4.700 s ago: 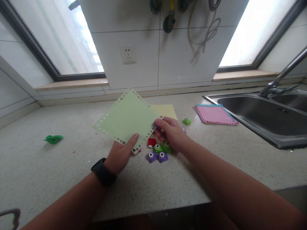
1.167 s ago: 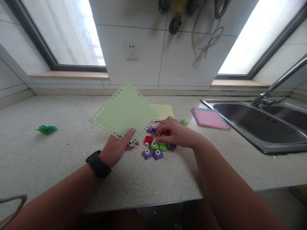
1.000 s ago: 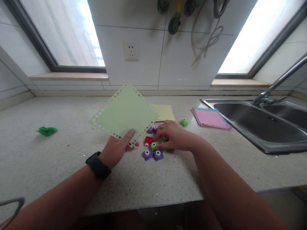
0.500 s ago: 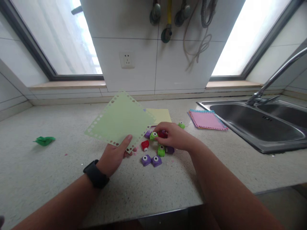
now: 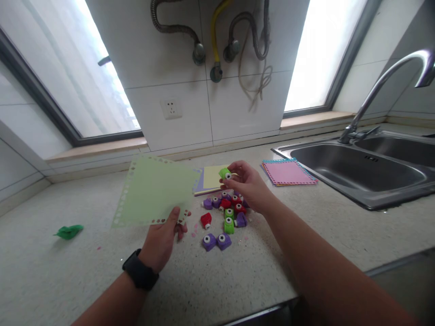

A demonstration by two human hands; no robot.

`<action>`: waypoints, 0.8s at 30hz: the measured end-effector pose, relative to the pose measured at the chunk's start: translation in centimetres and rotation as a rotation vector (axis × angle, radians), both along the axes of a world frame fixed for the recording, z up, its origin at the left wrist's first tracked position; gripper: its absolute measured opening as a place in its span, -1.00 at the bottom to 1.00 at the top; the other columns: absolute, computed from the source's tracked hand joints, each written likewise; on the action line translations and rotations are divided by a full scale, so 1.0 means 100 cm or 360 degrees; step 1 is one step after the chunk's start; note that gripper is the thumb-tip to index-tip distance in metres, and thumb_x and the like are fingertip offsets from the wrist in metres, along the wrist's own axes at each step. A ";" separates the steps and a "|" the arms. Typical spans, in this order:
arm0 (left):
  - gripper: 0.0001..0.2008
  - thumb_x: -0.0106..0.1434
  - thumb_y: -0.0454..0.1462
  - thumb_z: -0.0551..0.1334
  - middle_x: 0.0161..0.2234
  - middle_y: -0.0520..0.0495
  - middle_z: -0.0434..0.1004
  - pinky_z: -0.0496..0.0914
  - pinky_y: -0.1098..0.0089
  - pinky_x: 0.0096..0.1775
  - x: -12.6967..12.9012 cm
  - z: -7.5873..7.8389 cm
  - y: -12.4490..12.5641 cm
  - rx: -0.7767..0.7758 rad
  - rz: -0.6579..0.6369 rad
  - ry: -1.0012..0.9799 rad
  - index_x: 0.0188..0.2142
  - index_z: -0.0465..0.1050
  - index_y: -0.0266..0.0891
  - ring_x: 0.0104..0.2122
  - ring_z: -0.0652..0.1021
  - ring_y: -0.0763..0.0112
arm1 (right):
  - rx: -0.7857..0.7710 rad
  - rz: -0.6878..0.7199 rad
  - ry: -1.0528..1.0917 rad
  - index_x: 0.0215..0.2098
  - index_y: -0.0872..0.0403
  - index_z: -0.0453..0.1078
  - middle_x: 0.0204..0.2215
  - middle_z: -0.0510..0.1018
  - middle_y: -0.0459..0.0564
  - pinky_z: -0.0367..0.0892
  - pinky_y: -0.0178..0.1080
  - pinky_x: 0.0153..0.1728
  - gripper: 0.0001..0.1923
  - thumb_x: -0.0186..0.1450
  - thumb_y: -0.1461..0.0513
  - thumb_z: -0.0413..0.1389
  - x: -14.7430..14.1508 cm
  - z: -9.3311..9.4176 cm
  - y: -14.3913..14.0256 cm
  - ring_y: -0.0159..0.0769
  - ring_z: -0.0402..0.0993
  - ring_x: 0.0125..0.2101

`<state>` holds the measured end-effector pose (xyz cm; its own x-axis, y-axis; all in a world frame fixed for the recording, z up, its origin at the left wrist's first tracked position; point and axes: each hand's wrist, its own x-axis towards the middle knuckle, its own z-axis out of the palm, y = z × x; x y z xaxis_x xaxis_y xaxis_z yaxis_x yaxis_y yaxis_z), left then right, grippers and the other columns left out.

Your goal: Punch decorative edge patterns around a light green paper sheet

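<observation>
A: What are the hands doing?

B: The left hand (image 5: 162, 240), wearing a black wristwatch (image 5: 140, 275), is pinching the near edge of a pale green square paper sheet with a punched border (image 5: 154, 190), holding it up above the speckled stone table (image 5: 50, 267). The right hand (image 5: 248, 184) is gripping a small bright green plastic paper punch (image 5: 224, 173) between thumb and fingertips, lifted clear of the table.

A: And what is lying around them?

B: A cluster of small purple, red and green plastic punches (image 5: 226, 215) is sitting on the table just below the right hand. A yellow paper sheet (image 5: 212, 176) is lying behind the cluster, partly under the green sheet. A stack of pink punched-edge sheets (image 5: 287, 172) is resting near the steel sink (image 5: 356, 170), and a crumpled green scrap (image 5: 68, 232) is lying well apart at the left.
</observation>
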<state>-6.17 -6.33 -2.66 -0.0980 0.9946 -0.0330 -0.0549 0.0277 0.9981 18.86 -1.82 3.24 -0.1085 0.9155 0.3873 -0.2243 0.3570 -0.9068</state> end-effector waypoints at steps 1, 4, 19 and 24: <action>-0.50 0.13 0.11 0.31 -0.61 -0.02 0.45 0.26 0.44 -0.56 0.001 0.001 0.000 0.0007 -0.0003 -0.0072 -0.45 0.51 -0.35 -0.64 0.37 0.50 | -0.0043 -0.0005 0.0039 -0.18 0.02 0.25 -0.24 0.46 -0.11 0.51 -0.16 -0.25 -0.57 0.10 0.21 0.35 0.000 0.000 0.000 -0.36 0.53 -0.35; -0.58 0.11 0.02 0.37 -0.61 0.03 0.42 0.27 0.47 -0.57 0.004 0.005 0.001 -0.0002 -0.0060 -0.0235 -0.39 0.49 -0.35 -0.62 0.37 0.52 | -0.0138 -0.0031 0.0053 -0.13 0.02 0.25 -0.29 0.48 -0.11 0.50 -0.18 -0.32 -0.55 0.11 0.22 0.35 -0.001 0.000 -0.001 -0.35 0.54 -0.41; -0.75 0.22 -0.15 0.35 -0.49 0.09 0.40 0.01 0.57 -0.60 0.002 0.008 0.001 0.0104 -0.0258 -0.0468 -0.36 0.43 -0.32 -0.68 0.11 0.76 | -0.0005 0.0292 0.0125 -0.14 0.02 0.29 -0.29 0.45 -0.12 0.43 -0.30 -0.27 -0.59 0.13 0.28 0.34 -0.013 0.002 -0.014 -0.42 0.45 -0.34; -0.80 0.25 -0.19 0.34 -0.39 0.03 0.48 -0.04 0.57 -0.60 0.004 0.011 0.001 0.0132 -0.0346 -0.0523 -0.32 0.44 -0.30 -0.69 0.07 0.80 | 0.0175 0.0370 0.0063 -0.13 0.01 0.29 -0.20 0.42 -0.07 0.43 -0.28 -0.26 -0.60 0.14 0.32 0.32 -0.017 0.006 -0.024 -0.38 0.44 -0.26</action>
